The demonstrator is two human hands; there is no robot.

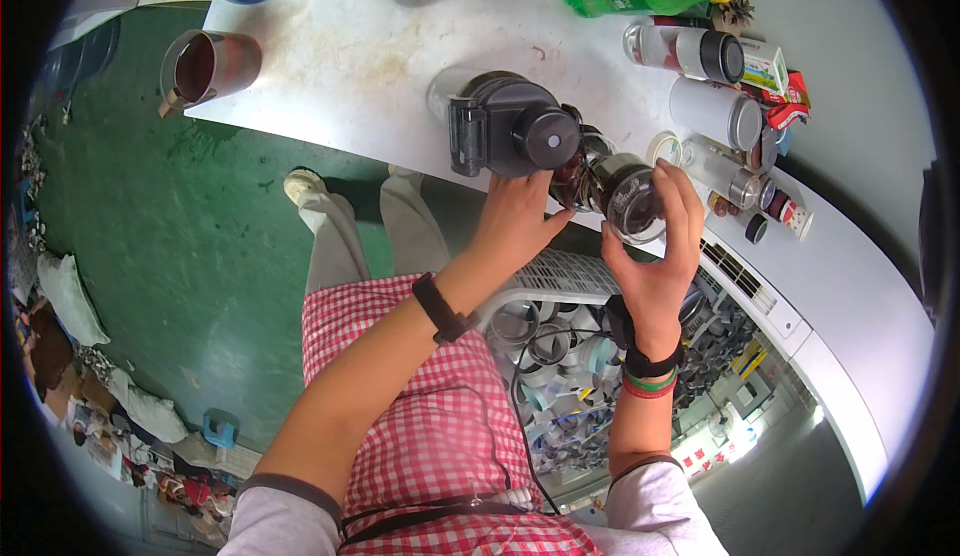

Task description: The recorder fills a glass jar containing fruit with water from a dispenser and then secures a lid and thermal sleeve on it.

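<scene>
Steady the jar (634, 203), grasped in the right hand (662, 274), clear of the tabletop's (340, 86) near edge; cannot tell any grasp by the left hand (512, 220).

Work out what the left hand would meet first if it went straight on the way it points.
Probably the black-lidded bottle: the left hand points toward it and meets its outline in the picture, though depth and contact are unclear.

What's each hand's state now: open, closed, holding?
Left hand: cannot be told; fingertips partly hidden behind the black lid.
Right hand: closed around a round glass container.
</scene>
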